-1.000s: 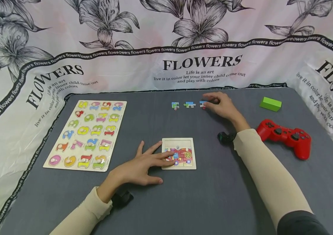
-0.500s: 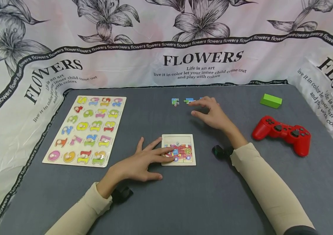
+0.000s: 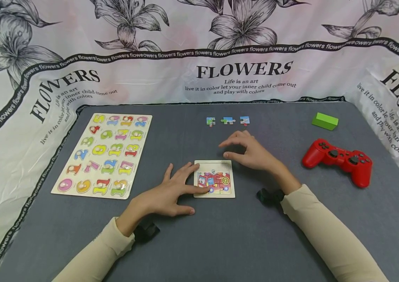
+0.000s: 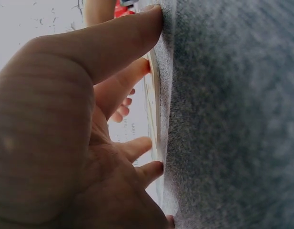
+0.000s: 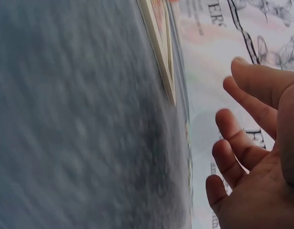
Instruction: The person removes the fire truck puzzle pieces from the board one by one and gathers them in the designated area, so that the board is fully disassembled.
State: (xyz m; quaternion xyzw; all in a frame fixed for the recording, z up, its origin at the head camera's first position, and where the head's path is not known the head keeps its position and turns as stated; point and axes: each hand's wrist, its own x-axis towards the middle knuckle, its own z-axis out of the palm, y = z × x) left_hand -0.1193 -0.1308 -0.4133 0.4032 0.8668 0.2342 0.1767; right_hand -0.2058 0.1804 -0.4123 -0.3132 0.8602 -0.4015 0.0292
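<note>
In the head view a small square wooden jigsaw tray (image 3: 224, 166) lies at the middle of the table, its lower part filled with a red vehicle picture (image 3: 222, 181). My left hand (image 3: 165, 199) rests spread at the tray's left side, with one fingertip on the picture and another at the upper left rim. My right hand (image 3: 250, 152) hovers just beyond the tray's upper right corner, its thumb and forefinger apart with nothing between them. Behind it, three loose jigsaw pieces lie in a row: a left one (image 3: 211, 121), a middle one (image 3: 228, 120) and a right one (image 3: 244, 120).
A number board (image 3: 111, 156) lies on the left of the grey table (image 3: 199, 243). On the right are a red game controller (image 3: 338, 160) and a green block (image 3: 325, 121). A flower-printed sheet (image 3: 171, 84) stands behind the table's far edge.
My right hand has come from the right-hand loose piece, left and toward me, near the tray. The left hand's fingers have shifted, uncovering more of the picture. The three loose pieces lie in the same places.
</note>
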